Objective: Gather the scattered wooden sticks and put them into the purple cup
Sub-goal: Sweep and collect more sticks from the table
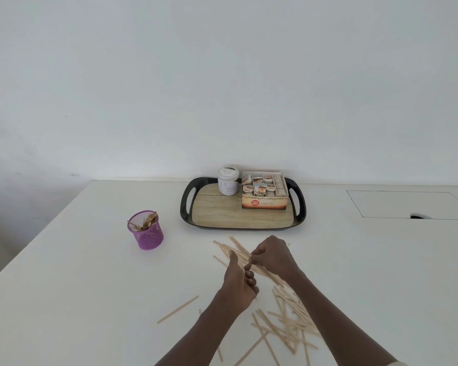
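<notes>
Head view: on the white surface (90,273), the left hand (237,281) is clenched around a bundle of thin pale wooden sticks (238,250), and the right hand (273,256) pinches the same bundle. More sticks lie scattered nearby to the right. The purple mesh cup (146,231), already holding some sticks, stands well to the left, near a black-rimmed wood-pattern tray (217,210).

A plain white wall (222,75) fills the upper frame; below it, a white desk (77,273) with a rectangular inset panel (407,204) at right.
</notes>
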Tool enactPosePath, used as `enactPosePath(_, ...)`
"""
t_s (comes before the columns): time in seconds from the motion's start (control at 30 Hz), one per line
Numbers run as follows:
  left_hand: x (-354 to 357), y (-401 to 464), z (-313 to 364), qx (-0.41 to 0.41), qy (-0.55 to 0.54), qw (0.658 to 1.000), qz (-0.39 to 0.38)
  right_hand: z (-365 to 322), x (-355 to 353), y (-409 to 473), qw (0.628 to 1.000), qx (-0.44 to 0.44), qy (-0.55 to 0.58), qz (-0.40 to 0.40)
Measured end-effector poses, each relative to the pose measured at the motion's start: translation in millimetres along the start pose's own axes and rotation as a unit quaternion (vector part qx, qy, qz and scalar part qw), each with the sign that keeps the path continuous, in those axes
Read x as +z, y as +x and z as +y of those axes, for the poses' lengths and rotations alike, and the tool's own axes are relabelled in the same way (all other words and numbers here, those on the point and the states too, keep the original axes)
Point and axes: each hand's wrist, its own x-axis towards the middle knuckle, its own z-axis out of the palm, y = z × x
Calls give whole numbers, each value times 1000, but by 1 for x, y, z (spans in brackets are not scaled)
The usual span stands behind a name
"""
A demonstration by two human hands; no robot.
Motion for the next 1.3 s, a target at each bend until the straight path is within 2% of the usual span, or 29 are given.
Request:
enactPosePath(0.17, 17, 1, 0, 28, -9, 999, -31, -11, 7, -10, 997, 0, -73, 10)
enactPosePath(0.33, 28, -4, -2, 51, -51, 996, -45, -20, 9, -22, 992, -39, -109, 46)
enactPosePath(0.5, 26, -6, -2, 72, -80, 994, -3, -13, -3, -22, 998, -49, -38, 6)
enactPosePath(0.6, 25, -1, -4, 74, -125, 989, 19, -4, -14, -22, 999, -38, 11, 32)
enactPosePath(0.7, 25, -2, -4, 90, -118, 989, 14, 8, -19, -22, 997, 18, 26, 73)
enactPosePath(0.8, 30, -6, 0, 122, -115, 986, 3, 17, -17, -29, 988, 97, 111, 52)
enactPosePath(0.93, 41, -13, 6, 190, -92, 977, -4, 25, -1, -40, 926, 191, 325, -25)
enactPosePath(0.97, 44, -16, 6, 212, -77, 974, -8, 25, 6, -42, 890, 201, 407, -50)
enactPosePath(1.03, 50, -23, 5, 256, -36, 966, -15, 22, 17, -44, 771, 233, 586, -87)
enactPosePath(1.07, 52, -27, 3, 277, -16, 961, -18, 20, 20, -45, 722, 245, 640, -91)
enactPosePath(1.1, 54, -31, 2, 296, 3, 955, -18, 20, 24, -44, 694, 248, 670, -92)
enactPosePath(1.3, 55, -43, -7, 388, 124, 913, 17, 26, 29, -42, 629, 203, 744, -95)
